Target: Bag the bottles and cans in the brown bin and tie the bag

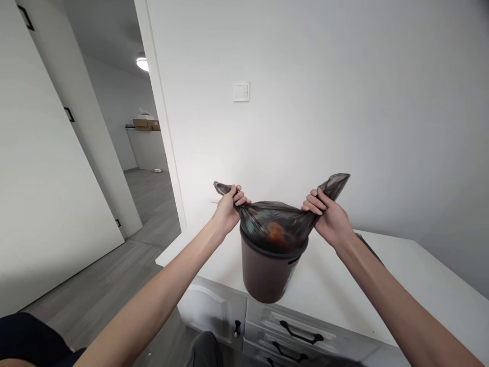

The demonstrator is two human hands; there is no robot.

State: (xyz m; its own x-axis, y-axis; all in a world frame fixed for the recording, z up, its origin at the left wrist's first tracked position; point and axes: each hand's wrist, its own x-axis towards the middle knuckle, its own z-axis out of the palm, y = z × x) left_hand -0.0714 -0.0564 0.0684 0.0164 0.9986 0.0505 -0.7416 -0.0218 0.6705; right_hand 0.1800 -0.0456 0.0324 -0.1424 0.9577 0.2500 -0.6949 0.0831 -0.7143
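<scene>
A dark translucent garbage bag (275, 224) bulges above the rim of a brown bin (263, 272), its lower part hidden inside. Orange and greenish contents show through the plastic. My left hand (230, 206) is closed round one twisted end of the bag, to the left of the bin. On the right, my right hand (329, 214) grips the other end, which sticks up past the fingers. The bag is stretched between both hands. The bin stands upright near the front edge of the white cabinet top.
The white cabinet top (405, 265) extends right, with a dark item lying behind my right forearm. Drawers with black handles (301, 334) are below its front edge. A wall switch (241, 92) is above. An open doorway and a white door (49, 168) stand left.
</scene>
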